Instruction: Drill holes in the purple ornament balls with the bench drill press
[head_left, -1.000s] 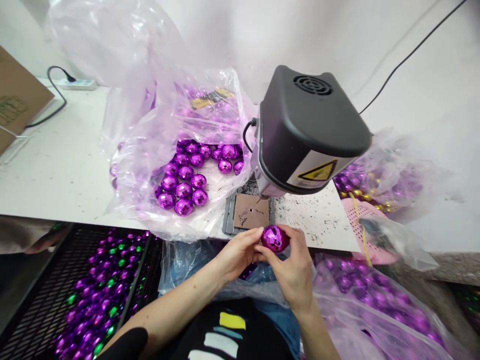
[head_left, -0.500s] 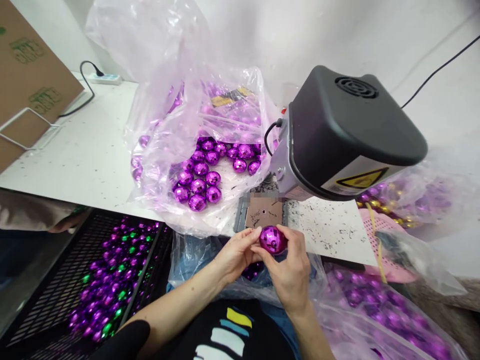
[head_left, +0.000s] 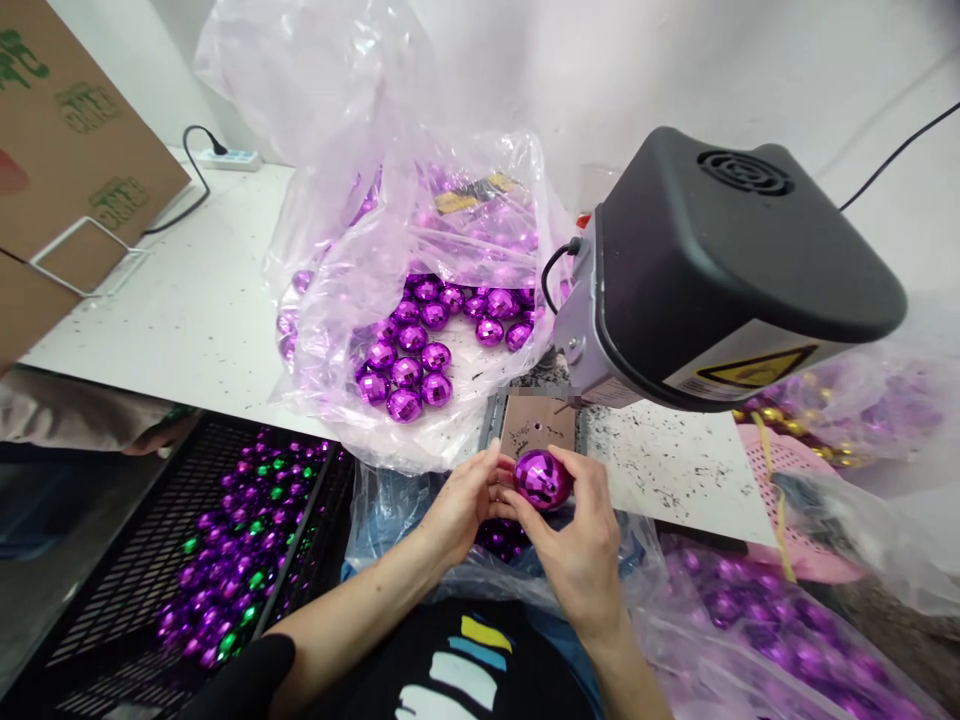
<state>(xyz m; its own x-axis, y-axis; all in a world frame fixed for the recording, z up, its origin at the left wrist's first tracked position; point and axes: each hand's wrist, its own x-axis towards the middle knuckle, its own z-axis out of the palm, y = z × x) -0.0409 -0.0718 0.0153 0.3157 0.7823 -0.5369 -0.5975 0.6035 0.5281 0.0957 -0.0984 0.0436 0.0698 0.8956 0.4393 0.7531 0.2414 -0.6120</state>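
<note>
White wall [head_left: 675, 60] behind; white speckled table [head_left: 187, 300], cardboard box [head_left: 67, 150] at left; power strip [head_left: 236, 160] by wall

The cardboard box [head_left: 67, 150] is cut off by the frame's left edge.

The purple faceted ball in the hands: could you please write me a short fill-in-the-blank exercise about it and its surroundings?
1. The purple faceted ball is held by ____ hands, the left hand and the right hand.
2. The ball sits just in front of a brown plate under the ____ machine head.
3. More purple balls lie on the table in a clear ____ bag.
4. The black crate holds purple and ____ balls.

Missing words: both; black; plastic; green
</note>
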